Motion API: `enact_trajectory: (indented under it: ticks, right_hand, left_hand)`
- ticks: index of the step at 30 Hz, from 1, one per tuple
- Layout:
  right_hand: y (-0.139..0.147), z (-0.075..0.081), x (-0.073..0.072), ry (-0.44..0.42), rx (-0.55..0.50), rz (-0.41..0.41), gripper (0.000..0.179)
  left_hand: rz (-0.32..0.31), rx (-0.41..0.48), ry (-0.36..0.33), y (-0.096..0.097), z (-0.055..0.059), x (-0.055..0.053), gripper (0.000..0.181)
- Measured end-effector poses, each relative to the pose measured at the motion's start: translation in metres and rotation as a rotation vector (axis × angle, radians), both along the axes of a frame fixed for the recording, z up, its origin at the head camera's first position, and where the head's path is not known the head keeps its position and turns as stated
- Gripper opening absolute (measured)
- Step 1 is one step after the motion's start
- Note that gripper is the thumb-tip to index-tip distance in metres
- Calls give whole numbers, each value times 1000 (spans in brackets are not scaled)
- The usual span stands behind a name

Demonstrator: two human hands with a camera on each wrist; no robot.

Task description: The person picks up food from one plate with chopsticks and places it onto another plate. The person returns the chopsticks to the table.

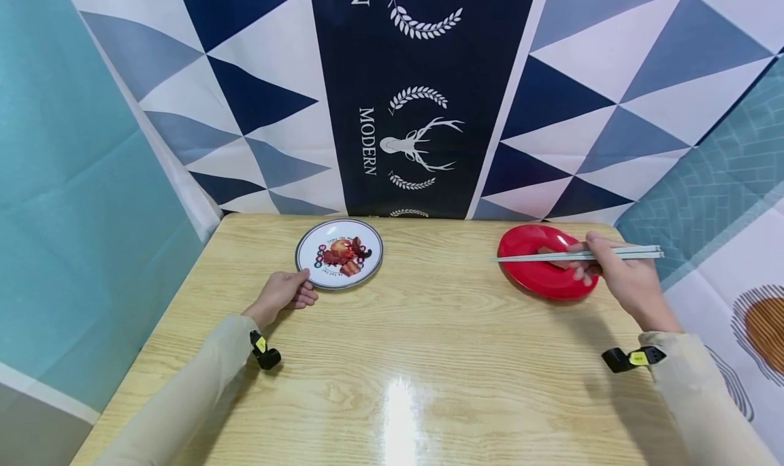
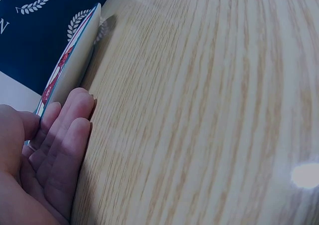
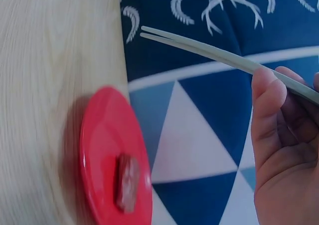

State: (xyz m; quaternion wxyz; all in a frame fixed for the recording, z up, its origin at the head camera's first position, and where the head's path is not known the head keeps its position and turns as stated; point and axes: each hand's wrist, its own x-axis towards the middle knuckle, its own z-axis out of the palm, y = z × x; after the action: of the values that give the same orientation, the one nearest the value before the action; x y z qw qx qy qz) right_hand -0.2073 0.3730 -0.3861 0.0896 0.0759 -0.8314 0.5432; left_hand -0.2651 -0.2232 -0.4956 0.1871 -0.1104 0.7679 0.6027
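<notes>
My left hand [image 1: 286, 294] pinches the near-left rim of a white plate [image 1: 318, 238] with a dark edge. Lettering and a cluster of red and brown food-like shapes [image 1: 346, 252] show on it; I cannot tell which are printed. In the left wrist view, the thumb lies over the rim, with the fingers of the left hand [image 2: 55, 155] beneath and beside it. My right hand [image 1: 625, 275] holds a pair of pale chopsticks [image 1: 533, 257] above a red plate [image 1: 520, 238]. Their tips point left, slightly apart, with nothing between them. A brown meat-like piece [image 3: 128, 185] lies on the red plate.
Both plates stand near the back edge of a light wooden table [image 1: 398, 330]. Behind it hangs a patterned curtain [image 1: 416, 139] with triangles and deer heads. Teal cloth [image 1: 92, 180] covers the left side. Each wrist wears a small black camera [image 1: 266, 354].
</notes>
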Motion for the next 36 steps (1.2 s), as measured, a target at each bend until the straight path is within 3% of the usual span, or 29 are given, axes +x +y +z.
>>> enact_trajectory:
  ticks: [9, 13, 21, 32, 36]
  right_hand:
    - [35, 4, 11, 41, -157, 22, 34]
    - [50, 6, 19, 53, -163, 12, 32]
    - [64, 4, 27, 72, 105, -109, 30]
    - [79, 9, 34, -48, 291, -195, 46]
    - [85, 8, 35, -56, 328, -195, 46]
  left_hand:
    - [-5, -3, 0, -1, -1, -2, 48]
    - [1, -7, -5, 0, 0, -2, 48]
    - [8, -11, -16, 0, 1, -2, 47]
    - [5, 4, -1, 1, 1, 0, 47]
    - [1, 11, 8, 1, 1, 1, 48]
